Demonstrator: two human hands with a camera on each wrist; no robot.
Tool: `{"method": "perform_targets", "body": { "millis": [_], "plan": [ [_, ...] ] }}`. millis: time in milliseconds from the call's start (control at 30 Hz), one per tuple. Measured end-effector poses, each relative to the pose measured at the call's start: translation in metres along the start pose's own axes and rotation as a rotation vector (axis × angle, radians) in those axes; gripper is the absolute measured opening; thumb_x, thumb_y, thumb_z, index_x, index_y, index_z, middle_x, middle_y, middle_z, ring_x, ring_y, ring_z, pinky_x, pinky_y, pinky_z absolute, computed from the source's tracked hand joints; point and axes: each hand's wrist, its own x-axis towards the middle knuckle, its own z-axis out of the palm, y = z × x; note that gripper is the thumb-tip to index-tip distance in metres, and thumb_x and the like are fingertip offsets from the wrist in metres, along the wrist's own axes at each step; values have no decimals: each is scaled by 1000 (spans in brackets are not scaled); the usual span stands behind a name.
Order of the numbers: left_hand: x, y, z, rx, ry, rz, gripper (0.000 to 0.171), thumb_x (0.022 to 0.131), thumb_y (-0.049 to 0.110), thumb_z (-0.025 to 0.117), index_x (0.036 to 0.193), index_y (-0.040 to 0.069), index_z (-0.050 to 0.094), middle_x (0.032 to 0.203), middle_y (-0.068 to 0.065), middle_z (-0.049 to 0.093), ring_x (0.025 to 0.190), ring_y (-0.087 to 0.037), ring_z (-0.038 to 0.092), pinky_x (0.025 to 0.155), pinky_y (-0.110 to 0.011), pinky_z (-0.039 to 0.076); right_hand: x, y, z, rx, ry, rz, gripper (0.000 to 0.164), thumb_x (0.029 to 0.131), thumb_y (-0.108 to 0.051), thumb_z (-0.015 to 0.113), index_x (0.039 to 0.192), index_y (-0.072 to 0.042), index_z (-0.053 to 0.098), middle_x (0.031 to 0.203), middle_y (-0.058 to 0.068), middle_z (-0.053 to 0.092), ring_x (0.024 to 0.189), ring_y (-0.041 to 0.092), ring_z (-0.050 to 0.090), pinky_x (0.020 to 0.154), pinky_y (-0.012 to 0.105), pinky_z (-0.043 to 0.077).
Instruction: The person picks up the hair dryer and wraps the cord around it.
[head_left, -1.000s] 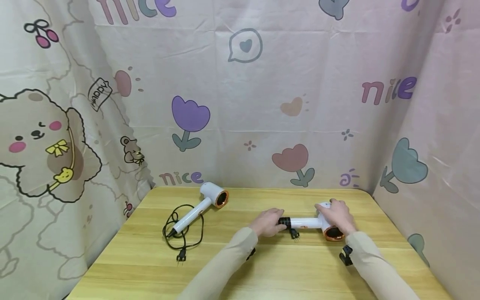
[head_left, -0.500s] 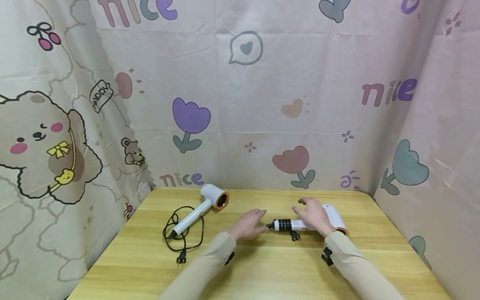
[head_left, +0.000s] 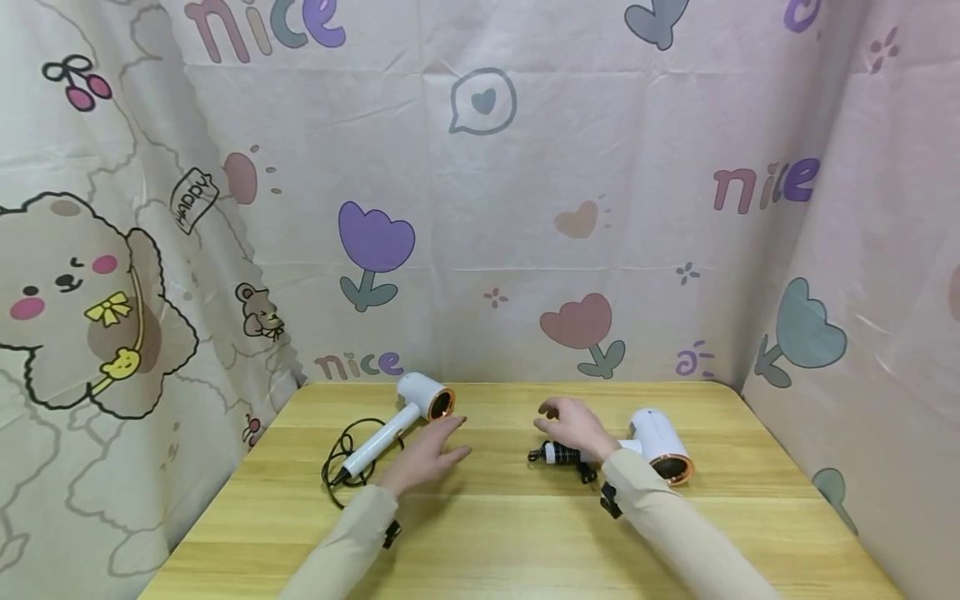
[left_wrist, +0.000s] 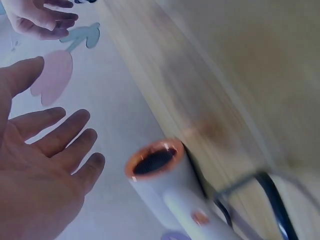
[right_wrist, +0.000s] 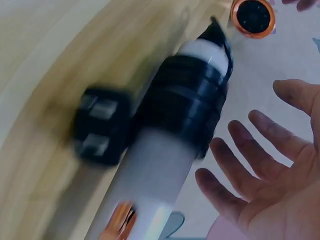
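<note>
Two white hair dryers with copper-coloured rims lie on the wooden table. The left hair dryer has its black cord lying loose in loops around its handle. My left hand is held beside that handle, fingers spread and holding nothing; it hides part of the cord. On the right hair dryer the cord is wound tightly round the handle, and its plug sticks out at the side. Over this handle my right hand hovers with relaxed fingers and nothing in them.
The wooden table reaches back to a printed cloth curtain, which also hangs down at the left and right sides. Dark wrist cameras sit under both sleeves.
Both hands have left the right hair dryer and moved left. The left hand is now beside the left hair dryer; the right hand has passed from the head of its dryer to above the handle.
</note>
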Motion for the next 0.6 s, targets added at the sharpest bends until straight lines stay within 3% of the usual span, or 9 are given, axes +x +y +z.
{"method": "perform_targets", "body": {
  "millis": [200,367,600],
  "plan": [
    [-19,-14,-14,39,72,-42,55,95,25,64,141,-1,48,139,-23,54,128,-40,51,107,-55,40,15,-23,17,-2,-41,-99,30,93,-28,65,113,-6,69,98,5,71,89,17,65,80,38,54],
    [-33,-26,-25,55,47,-115,55,96,26,63,141,-1,48,139,-22,54,130,-40,49,108,-54,39,26,-46,38,8,-56,-175,28,93,-25,65,112,-5,69,95,5,70,85,16,64,76,33,53],
    [-50,-47,-35,96,49,-155,60,97,35,61,143,-1,46,143,-23,50,130,-40,49,107,-54,39,41,-72,62,-107,-13,-294,41,90,-24,68,126,-3,62,116,14,65,100,27,64,85,40,53]
  ]
}}
